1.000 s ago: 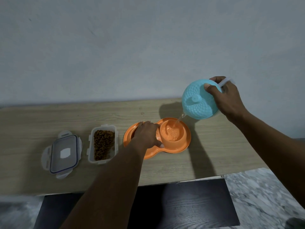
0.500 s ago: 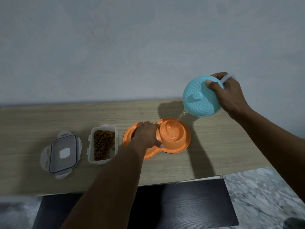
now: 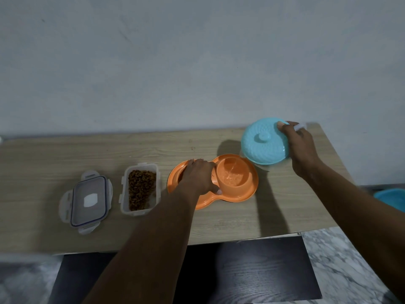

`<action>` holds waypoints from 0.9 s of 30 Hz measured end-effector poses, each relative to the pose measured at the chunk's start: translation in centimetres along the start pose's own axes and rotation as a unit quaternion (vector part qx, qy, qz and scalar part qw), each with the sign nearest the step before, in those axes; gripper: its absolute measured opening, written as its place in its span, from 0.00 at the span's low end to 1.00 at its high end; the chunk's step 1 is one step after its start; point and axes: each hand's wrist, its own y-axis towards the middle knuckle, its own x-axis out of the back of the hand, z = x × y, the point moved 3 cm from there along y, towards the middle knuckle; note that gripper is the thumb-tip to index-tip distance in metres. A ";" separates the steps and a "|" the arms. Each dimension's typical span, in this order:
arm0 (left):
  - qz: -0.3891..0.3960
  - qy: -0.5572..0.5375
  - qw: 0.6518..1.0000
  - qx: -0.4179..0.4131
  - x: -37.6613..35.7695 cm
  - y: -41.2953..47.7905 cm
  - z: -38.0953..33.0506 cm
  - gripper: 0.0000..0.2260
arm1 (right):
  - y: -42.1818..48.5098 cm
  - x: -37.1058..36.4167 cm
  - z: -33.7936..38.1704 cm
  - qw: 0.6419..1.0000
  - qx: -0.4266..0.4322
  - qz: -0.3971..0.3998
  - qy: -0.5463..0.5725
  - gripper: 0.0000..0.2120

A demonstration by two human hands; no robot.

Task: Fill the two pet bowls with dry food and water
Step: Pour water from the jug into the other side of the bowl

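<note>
An orange double pet bowl [image 3: 245, 191] lies on the wooden table [image 3: 43, 154]. Its right bowl [image 3: 232, 176] holds water, with a thin stream falling into it. My left hand [image 3: 197, 176] rests over the left bowl and grips the dish; that bowl's contents are hidden. My right hand [image 3: 300, 145] holds a light blue lidded jug [image 3: 263, 143], tilted toward the right bowl, just above the table behind it. A clear container of brown dry food [image 3: 140, 189] stands open left of the dish.
The container's clip lid [image 3: 87, 200] lies at the far left. A grey wall rises behind the table. A dark panel [image 3: 252, 277] and marble floor [image 3: 341, 266] lie below the front edge. A blue object [image 3: 392, 198] shows at the right edge.
My right hand has lowered the blue jug closer to the table and the right bowl. The left hand has stayed on the dish.
</note>
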 end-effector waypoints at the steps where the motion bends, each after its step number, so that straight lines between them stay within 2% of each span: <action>1: -0.001 0.001 1.000 -0.001 0.0 0.0 0.0 0.43 | 0.0 0.1 -0.3 0.999 -0.018 -0.016 0.023 0.07; 3: -0.002 0.001 1.000 -0.003 -0.1 0.1 0.0 0.43 | 0.3 0.4 -0.9 0.996 -0.052 -0.036 0.065 0.10; 6: 0.001 0.000 1.000 -0.003 -0.1 0.1 0.1 0.44 | 1.1 0.7 -1.4 0.989 -0.081 -0.049 0.116 0.27; 8: 0.002 0.000 1.000 -0.004 0.0 0.0 0.1 0.44 | 1.6 0.9 -1.3 0.984 -0.089 -0.068 0.140 0.32; 14: -0.001 -0.002 1.000 -0.004 -0.2 0.2 0.2 0.43 | 4.0 0.7 -0.9 0.981 -0.108 -0.079 0.139 0.25; 20: 0.000 -0.002 1.000 -0.009 -0.8 0.8 0.6 0.45 | 5.8 -0.3 -1.4 0.977 -0.133 -0.103 0.132 0.24; 24: -0.002 0.003 1.000 -0.018 -1.1 1.2 0.9 0.45 | 6.8 -0.8 -2.0 0.974 -0.149 -0.108 0.134 0.28; 27: 0.002 0.003 1.000 -0.012 -1.1 1.2 1.0 0.45 | 7.3 -1.2 -2.1 0.972 -0.154 -0.110 0.139 0.24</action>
